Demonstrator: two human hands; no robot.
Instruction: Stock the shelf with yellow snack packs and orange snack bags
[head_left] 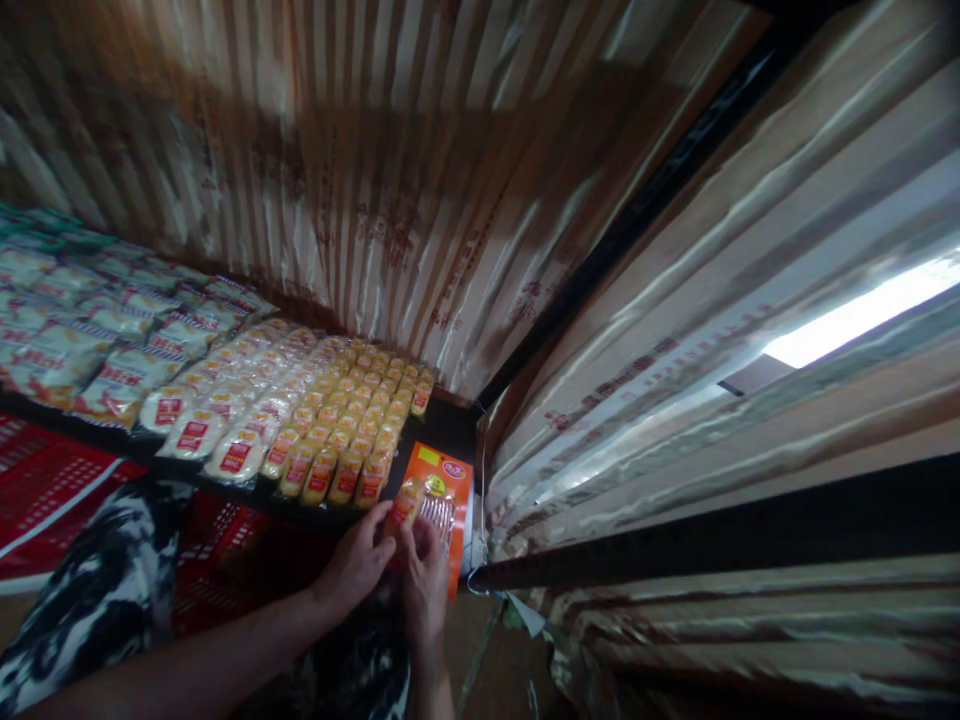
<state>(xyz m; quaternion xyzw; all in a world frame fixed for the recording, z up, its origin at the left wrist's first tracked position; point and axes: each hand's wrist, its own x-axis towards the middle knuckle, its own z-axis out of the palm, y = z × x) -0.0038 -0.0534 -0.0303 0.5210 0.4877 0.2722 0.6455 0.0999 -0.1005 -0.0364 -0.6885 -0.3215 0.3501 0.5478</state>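
Between my two hands is a small snack pack (406,505) in clear wrap with a red label, tilted over the shelf's front edge. The fingers of my left hand (358,555) pinch it from the left. My right hand (426,565) grips its lower right side with bent fingers. Right behind the pack lies a flat orange packet (459,475) with a printed front. Close by on the left stand rows of similar yellow snack packs (337,425), and beyond them rows of round white wrapped crackers (232,455).
Larger printed snack bags (124,385) fill the left of the dark shelf (442,420). Red perforated baskets (217,560) sit below the shelf. Creased, printed plastic sheeting (390,200) hangs behind and to the right, crossed by dark bars (712,535).
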